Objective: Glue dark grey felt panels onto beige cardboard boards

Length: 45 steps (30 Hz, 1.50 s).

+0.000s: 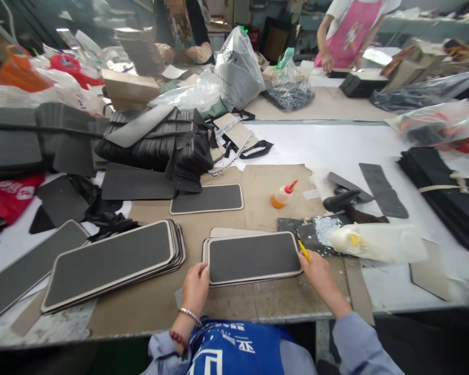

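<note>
A small stack of dark rectangular panels with pale borders [253, 257] lies on the brown cardboard work surface [152, 302] in front of me. My left hand [196, 286] grips the stack's near left corner, fingers curled over the edge. My right hand [316, 268] rests at the stack's right edge and holds a thin yellow tool [304, 251] that points up from the fingers. A larger fanned stack of the same panels [113, 263] lies to the left. One single panel [206, 198] lies further back.
An orange glue bottle with a red tip [283, 196] stands behind the stack. To the right is a glue-smeared board [316, 235], a white plastic-wrapped item [379, 242] and a dark-handled tool [346, 200]. Piles of black pieces [156, 140] and bags fill the far table. Two other people work at the back.
</note>
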Available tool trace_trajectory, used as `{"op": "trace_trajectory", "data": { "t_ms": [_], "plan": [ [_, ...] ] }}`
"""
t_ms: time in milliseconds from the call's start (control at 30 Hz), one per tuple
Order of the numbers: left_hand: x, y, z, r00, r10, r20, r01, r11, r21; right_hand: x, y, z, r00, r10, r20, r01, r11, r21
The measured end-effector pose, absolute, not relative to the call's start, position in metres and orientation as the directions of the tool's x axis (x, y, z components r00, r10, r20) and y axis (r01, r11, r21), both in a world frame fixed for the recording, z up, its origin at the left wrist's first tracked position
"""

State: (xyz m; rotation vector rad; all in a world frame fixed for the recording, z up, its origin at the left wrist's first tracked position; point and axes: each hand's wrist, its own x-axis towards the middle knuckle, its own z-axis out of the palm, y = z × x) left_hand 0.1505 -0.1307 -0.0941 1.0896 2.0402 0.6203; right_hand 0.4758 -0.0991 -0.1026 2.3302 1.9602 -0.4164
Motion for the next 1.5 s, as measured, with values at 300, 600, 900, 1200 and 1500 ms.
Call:
{"op": "trace_trajectory", "data": {
  "t_ms": [300,600,900,1200,1500],
  "plan": [
    [0.134,-0.121,-0.099,-0.401,0.759,-0.513,0.144,0.605,0.783,0.464,-0.097,-0.098,0.209,0.917,-0.340,0.913,-0.307,-0.267],
    [0.131,-0.119,-0.068,-0.264,0.900,-0.346,0.586,0.435,0.684,0.456,-0.097,-0.104,0.217,0.921,-0.325,0.918,-0.305,-0.252],
    [0.145,-0.130,-0.049,-0.042,0.990,-0.134,0.887,0.098,0.452,0.448,-0.095,-0.105,0.244,0.915,-0.320,0.943,-0.301,-0.145],
    [0.128,-0.118,-0.062,-0.208,0.852,-0.480,0.346,0.523,0.779,0.442,-0.096,-0.096,0.255,0.904,-0.343,0.941,-0.314,-0.128],
    [0.108,-0.128,-0.073,-0.175,0.797,-0.577,0.157,0.602,0.783,0.433,-0.096,-0.101,0.265,0.905,-0.332,0.925,-0.336,-0.176]
  ]
}}
